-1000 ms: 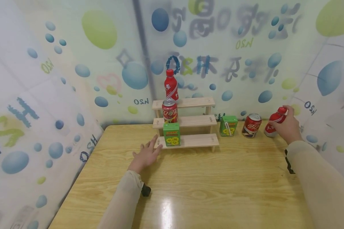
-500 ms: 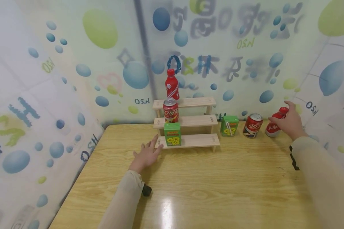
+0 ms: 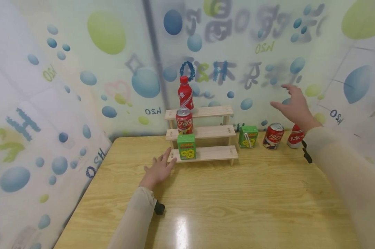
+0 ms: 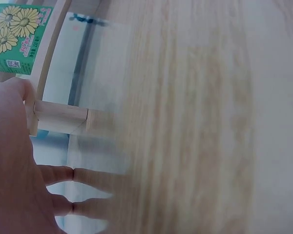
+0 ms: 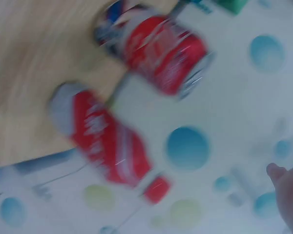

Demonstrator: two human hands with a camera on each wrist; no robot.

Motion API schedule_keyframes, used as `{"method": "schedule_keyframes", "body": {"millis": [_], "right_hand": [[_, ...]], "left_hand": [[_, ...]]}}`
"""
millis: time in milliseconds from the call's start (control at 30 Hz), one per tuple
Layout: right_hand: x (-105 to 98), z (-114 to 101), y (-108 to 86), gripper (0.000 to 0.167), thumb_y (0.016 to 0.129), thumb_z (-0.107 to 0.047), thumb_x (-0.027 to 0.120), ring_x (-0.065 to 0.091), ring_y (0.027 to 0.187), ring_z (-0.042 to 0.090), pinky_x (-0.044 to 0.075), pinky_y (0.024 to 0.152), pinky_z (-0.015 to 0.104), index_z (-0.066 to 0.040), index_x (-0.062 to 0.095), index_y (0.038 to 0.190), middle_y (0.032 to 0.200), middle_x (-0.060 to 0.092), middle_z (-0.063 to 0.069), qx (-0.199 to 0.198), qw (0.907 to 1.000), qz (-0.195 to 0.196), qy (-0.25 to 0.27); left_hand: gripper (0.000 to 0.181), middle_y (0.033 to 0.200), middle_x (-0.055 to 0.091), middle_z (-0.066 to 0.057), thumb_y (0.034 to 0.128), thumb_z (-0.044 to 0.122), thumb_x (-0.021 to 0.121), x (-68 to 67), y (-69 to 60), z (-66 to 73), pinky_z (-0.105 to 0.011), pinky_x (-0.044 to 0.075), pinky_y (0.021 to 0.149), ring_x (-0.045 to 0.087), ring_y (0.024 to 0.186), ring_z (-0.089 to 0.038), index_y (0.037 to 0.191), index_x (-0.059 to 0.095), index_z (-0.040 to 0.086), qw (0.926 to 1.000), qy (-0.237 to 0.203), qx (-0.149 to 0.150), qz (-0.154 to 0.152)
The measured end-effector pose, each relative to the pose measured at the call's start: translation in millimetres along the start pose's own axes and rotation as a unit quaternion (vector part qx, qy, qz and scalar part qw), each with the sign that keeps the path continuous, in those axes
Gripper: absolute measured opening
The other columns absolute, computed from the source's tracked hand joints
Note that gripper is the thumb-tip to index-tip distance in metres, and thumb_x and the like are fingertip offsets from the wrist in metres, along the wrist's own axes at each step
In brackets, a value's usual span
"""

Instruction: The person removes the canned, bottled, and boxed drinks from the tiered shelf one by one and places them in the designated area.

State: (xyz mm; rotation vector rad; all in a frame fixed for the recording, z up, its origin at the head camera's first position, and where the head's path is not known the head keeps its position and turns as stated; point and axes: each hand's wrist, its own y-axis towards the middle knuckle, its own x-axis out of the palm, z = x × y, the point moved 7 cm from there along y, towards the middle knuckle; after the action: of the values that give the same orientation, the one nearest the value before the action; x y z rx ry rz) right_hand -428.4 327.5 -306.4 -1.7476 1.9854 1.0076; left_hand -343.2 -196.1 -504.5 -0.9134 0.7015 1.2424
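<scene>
My right hand (image 3: 294,103) holds nothing: thumb and fingers stand well apart in the air above the back edge of the table (image 3: 221,200). Nearest beneath it is a red bottle (image 3: 295,136), upright by that edge, toward its right-hand end. My wrist and sleeve cover part of it from the head view; the right wrist view, though blurred, shows it whole, clear of my fingers.

How full it is I cannot tell. If full, I judge it fairly heavy for its width, smooth, with walls that give a little under a squeeze. I would wrap thumb and fingers round the middle of the body, or pinch just under the cap for a light shift.

The can (image 3: 273,136) beside it, farther left along the back edge, should feel slick and dent if pressed hard; its upper sides suit a curved grip. The green carton (image 3: 248,138), next along, is probably light and soft-walled, best pinched flat across its narrow sides.

My left hand (image 3: 158,170) grips no drink; its spread fingers seem to touch the left end of the lowest step of the wooden stand (image 3: 215,152). That stand looks stiff but light, so steadying it there makes sense.
</scene>
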Motion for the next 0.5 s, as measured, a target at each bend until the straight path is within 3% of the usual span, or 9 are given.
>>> {"method": "schedule_keyframes", "body": {"millis": [267, 500], "right_hand": [[64.0, -88.0, -3.7, 0.079, 0.102, -0.033, 0.074, 0.027, 0.161, 0.042, 0.027, 0.131, 0.059, -0.013, 0.032, 0.166, 0.174, 0.022, 0.017, -0.082, 0.9929, -0.054, 0.066], [126.7, -142.5, -18.9, 0.074, 0.102, -0.032, 0.074, 0.035, 0.156, 0.042, 0.036, 0.127, 0.062, -0.016, 0.037, 0.164, 0.170, 0.032, 0.017, -0.135, 0.9812, -0.120, 0.069]], "left_hand": [[0.077, 0.178, 0.020, -0.019, 0.1049, 0.078, 0.020, 0.5, 0.0, 1.4, -0.092, -0.004, 0.113, 0.004, 0.162, -0.058, 0.171, 0.000, 0.045, 1.0000, 0.003, -0.004, 0.000], [0.076, 0.179, 0.017, -0.019, 0.1053, 0.078, 0.020, 0.5, 0.4, -1.2, -0.092, -0.006, 0.113, 0.001, 0.163, -0.055, 0.171, -0.001, 0.045, 0.9999, -0.005, -0.009, -0.002]]}}
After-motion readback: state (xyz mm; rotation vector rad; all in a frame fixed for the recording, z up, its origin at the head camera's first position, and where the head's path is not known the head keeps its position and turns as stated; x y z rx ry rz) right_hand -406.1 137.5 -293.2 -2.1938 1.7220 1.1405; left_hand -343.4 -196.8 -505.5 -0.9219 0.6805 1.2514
